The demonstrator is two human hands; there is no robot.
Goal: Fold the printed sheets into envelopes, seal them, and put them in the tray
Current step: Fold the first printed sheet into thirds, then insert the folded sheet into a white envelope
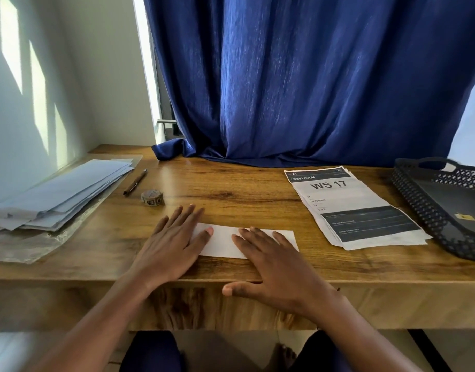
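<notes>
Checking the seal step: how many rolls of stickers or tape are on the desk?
1. A small grey patterned tape roll stands on the wooden desk, beyond the left hand, right of the dark pen. More could be hidden under the pale blue envelope stack.

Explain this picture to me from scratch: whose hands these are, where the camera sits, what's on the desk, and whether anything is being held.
There is no machine here. A person wears a camera on the head, looking down at their own two bare hands.

The left hand and right hand both lie flat, fingers straight, pressing a folded white sheet on the wooden desk. Nothing is gripped.

To the left lie a stack of pale blue envelopes, a pen and a small roll of stickers. To the right are printed sheets headed "WS 17", and a black mesh tray. A blue curtain hangs behind.
</notes>
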